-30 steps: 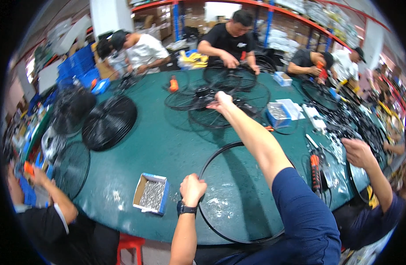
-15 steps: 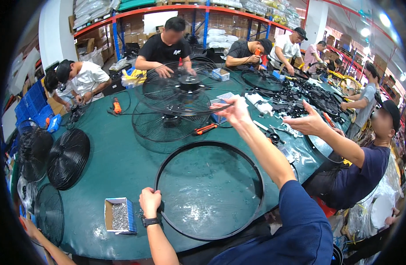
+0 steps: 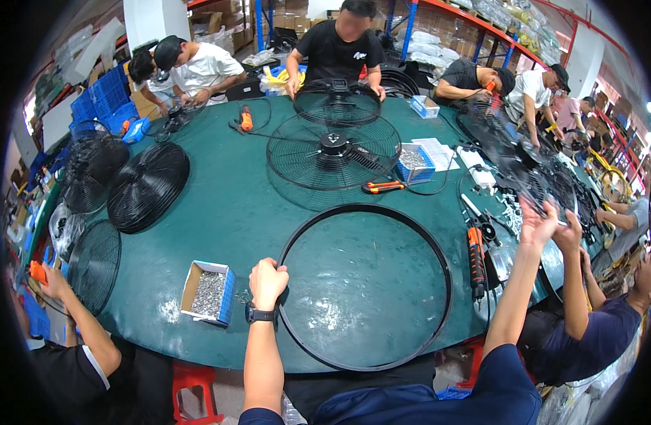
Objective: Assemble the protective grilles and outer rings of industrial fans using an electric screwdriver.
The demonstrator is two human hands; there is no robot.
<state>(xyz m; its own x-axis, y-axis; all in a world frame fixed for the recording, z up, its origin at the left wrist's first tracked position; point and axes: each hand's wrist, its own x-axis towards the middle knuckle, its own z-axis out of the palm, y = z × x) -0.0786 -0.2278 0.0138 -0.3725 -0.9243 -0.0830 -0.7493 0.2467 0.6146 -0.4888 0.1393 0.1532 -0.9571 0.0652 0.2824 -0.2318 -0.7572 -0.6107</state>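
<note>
Ring (image 3: 449,280), black and slender, lies flat on the green table (image 3: 152,273), directly in front of the wearer, its near side close to the table's near edge. As for progress, we see it laid out, with nothing fitted inside it: only bare tabletop shows through the middle. By contrast, a wire cage (image 3: 286,147) farther across the table has a dark motor (image 3: 334,144) at its centre, so we judge the work on the hoop to be at an early point, with any fitting left to do. The left hand (image 3: 268,283) curls its fingers closed around the left rim. The right hand (image 3: 538,225) is raised well apart from it, beside a co-worker's hand (image 3: 570,234); blur hides its grip, and we cannot tell whether it pinches anything. We find the band smooth, evenly curved and apparently undamaged, with a low upright wall. An open box (image 3: 228,297) of screws (image 3: 209,294) stands left of the hoop.
</note>
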